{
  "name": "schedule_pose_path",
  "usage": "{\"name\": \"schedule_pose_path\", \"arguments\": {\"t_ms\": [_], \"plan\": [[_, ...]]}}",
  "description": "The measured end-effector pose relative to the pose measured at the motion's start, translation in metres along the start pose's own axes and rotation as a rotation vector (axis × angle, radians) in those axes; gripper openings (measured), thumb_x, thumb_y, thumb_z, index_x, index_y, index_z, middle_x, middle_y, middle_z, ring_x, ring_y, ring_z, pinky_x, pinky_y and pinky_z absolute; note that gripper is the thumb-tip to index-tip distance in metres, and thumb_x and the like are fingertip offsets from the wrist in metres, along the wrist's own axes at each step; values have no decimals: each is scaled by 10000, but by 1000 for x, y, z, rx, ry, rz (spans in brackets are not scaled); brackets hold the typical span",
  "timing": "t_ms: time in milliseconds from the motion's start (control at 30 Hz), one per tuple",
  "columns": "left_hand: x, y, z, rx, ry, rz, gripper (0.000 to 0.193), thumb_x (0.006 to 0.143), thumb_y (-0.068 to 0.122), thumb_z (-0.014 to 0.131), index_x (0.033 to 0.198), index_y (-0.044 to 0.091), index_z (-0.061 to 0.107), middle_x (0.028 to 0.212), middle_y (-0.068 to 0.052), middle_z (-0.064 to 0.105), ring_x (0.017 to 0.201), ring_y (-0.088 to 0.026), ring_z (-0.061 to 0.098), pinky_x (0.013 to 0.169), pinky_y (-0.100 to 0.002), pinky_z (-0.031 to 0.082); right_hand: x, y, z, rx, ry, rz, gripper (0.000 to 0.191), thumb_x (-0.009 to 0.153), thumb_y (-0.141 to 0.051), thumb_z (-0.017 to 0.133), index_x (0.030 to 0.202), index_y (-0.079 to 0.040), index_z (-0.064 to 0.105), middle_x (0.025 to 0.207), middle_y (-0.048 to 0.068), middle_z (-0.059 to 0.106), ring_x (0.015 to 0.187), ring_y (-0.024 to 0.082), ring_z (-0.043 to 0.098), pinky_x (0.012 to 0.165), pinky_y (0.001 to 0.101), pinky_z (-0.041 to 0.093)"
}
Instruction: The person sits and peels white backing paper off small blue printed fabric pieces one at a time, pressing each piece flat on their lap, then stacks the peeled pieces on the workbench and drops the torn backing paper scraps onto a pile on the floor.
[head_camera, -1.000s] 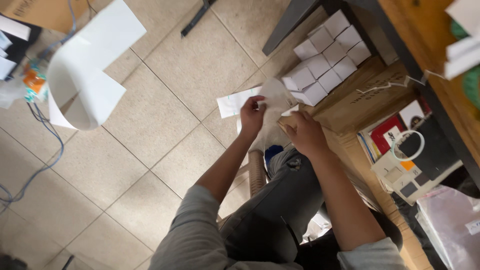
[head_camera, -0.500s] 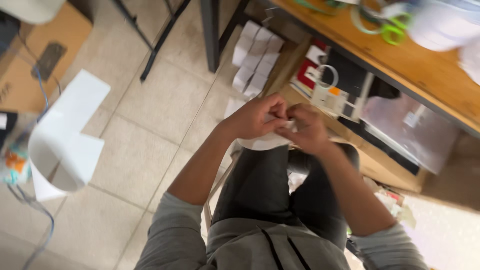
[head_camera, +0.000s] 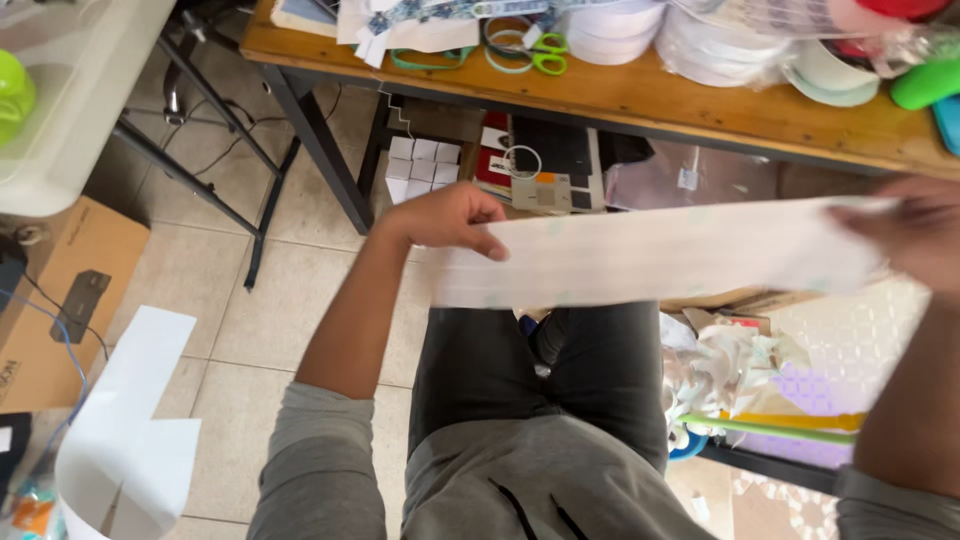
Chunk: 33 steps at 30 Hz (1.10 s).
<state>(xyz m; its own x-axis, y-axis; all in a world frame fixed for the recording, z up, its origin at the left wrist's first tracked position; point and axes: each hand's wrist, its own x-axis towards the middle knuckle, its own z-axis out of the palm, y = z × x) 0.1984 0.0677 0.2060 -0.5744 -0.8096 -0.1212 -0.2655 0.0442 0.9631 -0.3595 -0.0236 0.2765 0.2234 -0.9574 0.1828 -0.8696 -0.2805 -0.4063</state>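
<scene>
Left hand (head_camera: 450, 217) pinching left end of long white paper strip (head_camera: 650, 255), stretched level above lap, below wooden table (head_camera: 640, 100). Judged light, limp, easily torn; best held at both ends. Right hand (head_camera: 915, 235) gripping right end, blurred.

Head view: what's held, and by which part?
A long white paper strip, stretched between both hands: left hand pinches its left end, right hand grips its right end.

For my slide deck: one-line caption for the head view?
Left hand and right hand stretch a white paper strip below a cluttered wooden table.
</scene>
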Motion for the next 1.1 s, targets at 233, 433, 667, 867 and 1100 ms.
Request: {"name": "schedule_pose_path", "arguments": {"t_ms": [233,433,667,867,1100], "plan": [[-5,35,8,51,76,34,368,789,284,885,1046,42,781,928,-26,792,813,-76,700,742,-262,559,-21,65,-49,-126,-26,116,358,842,-276,855,1027,0,721,936,178,670,832,286,596,707,418,469],[5,-24,21,52,153,-186,364,756,281,878,1041,80,772,926,-9,794,830,-109,720,775,-292,571,-31,84,11,-29,-286,199,544,804,-427,840,1146,-19,726,1065,180,704,942,322,651,788,466,521],[15,-101,31,355,470,-166,207,886,218,824,982,60,732,959,-50,771,902,-169,709,811,-337,539,-38,88,145,4,-344,132,373,920,-352,817,1118,-37,781,877,153,736,706,287,711,664,397,565],[-15,-108,32,930,753,292,65,859,114,777,908,124,735,1069,-34,746,1058,-210,674,939,-421,454,-89,119,137,-217,207,-275,191,993,-145,860,957,-63,691,911,64,706,750,207,675,663,324,540],[-48,-185,125,1055,546,165,136,851,115,739,987,120,733,1122,-14,699,1109,-201,650,983,-450,445,-201,111,246,-236,-112,-297,310,878,-156,728,1181,-108,683,1052,73,708,882,270,706,683,388,581]]}}
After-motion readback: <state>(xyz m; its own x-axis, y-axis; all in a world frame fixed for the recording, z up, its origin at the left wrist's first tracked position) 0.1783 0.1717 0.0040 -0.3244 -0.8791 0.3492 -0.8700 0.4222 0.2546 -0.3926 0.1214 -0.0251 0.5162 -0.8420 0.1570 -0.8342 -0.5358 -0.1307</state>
